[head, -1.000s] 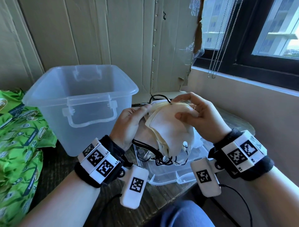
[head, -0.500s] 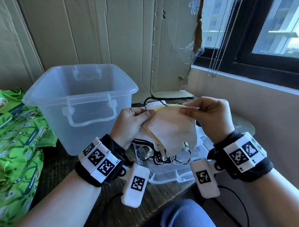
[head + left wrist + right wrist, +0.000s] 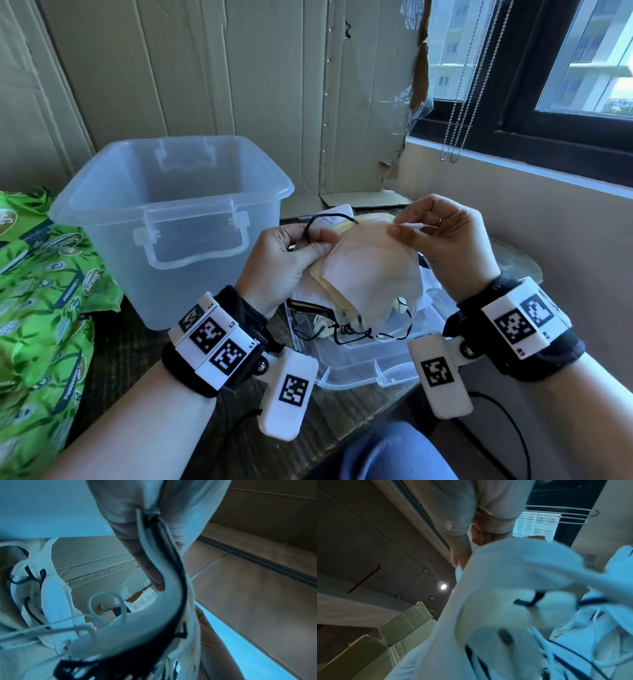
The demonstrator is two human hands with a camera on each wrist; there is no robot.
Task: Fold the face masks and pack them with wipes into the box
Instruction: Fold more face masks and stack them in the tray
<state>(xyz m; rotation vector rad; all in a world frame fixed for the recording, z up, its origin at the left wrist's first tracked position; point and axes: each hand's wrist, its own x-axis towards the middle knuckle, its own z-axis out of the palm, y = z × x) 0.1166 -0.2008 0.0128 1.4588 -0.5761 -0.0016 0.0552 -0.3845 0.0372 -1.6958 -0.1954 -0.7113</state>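
A bundle of cream and white face masks [image 3: 363, 270] with black and white ear loops hangs between both hands above a clear lid [image 3: 359, 359]. My left hand [image 3: 291, 260] pinches the bundle's left edge; the left wrist view shows the stacked mask edges [image 3: 164, 588] clamped between thumb and fingers. My right hand [image 3: 442, 240] pinches the top right corner of the front mask, seen close in the right wrist view as pale fabric [image 3: 505, 588]. The clear plastic box [image 3: 171, 219] stands to the left. Green wipes packs [image 3: 41, 294] lie at far left.
More masks and tangled loops [image 3: 346, 329] lie on the clear lid under my hands. A cardboard sheet [image 3: 274, 85] leans on the wall behind the box. A window ledge [image 3: 513, 178] and bead chains [image 3: 459, 102] are at right. The dark wooden table [image 3: 113, 346] shows between the box and my left arm.
My right hand has shifted from flat on the front mask to a pinch at its top right corner. The mask now lies flatter against the bundle, and a black ear loop stands up by my left thumb.
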